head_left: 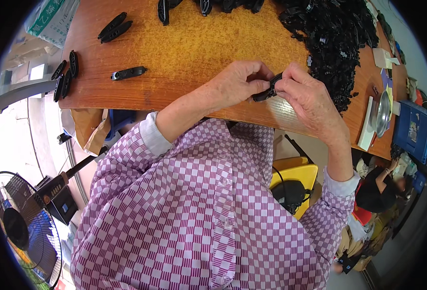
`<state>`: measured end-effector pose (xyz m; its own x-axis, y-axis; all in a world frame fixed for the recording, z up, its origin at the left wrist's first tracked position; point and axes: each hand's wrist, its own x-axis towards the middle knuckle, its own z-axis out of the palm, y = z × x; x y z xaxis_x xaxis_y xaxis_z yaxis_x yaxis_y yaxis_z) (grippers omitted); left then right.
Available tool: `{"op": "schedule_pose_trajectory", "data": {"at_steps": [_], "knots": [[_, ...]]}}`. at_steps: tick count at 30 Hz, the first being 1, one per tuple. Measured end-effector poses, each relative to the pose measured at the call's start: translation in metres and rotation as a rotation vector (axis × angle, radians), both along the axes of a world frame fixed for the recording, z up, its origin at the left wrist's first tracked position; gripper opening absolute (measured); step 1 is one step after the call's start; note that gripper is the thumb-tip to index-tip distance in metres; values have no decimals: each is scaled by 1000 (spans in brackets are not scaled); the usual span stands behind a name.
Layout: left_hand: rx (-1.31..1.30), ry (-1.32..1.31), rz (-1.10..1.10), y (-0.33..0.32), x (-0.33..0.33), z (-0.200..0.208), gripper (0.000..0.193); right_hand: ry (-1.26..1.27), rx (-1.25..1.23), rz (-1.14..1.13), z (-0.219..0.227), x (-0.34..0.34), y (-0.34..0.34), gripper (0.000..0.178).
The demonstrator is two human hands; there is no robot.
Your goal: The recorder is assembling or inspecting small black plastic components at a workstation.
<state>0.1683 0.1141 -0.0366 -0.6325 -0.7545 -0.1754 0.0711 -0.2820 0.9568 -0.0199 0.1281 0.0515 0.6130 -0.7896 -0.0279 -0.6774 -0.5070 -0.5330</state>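
Near the table's front edge, both my hands meet on one slim black plastic part (pixel 264 95). My left hand (pixel 242 82) pinches it between thumb and fingers from the left. From the right, my right hand (pixel 306 95) closes its thumb and fingertips on the other end, which the fingers partly hide. Whether a smaller piece is between the right fingertips, I cannot make out. To the left on the wooden table (pixel 184 72) lies a single similar black part (pixel 129 73). Right of my hands spreads a large heap of small black pieces (pixel 337 46).
Pairs of long black parts (pixel 115 30) lie at the far left, with several more (pixel 66 77) at the left edge. A metal bowl (pixel 382 113) stands at the right. Below are a fan (pixel 17 227) and a yellow seat (pixel 308 175). Another person (pixel 378 191) sits at right.
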Motion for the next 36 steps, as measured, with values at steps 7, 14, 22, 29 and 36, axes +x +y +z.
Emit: {"op": "schedule_pose_trajectory", "data": {"at_steps": [7, 14, 22, 29, 36], "knots": [[13, 59, 22, -2, 1, 1, 14, -101, 36, -14, -9, -5, -6, 19], [87, 208, 85, -3, -9, 5, 27, -1022, 564, -670, -55, -3, 0, 46], [-141, -118, 205, -10, -29, 6, 61, -1020, 320, -822, -74, 17, 6, 20], [-201, -169, 213, -21, -32, 1, 66, -1307, 594, -849, -76, 7, -5, 9], [-199, -211, 149, -27, -37, 7, 64, -1297, 597, -844, -86, -2, -7, 12]]}}
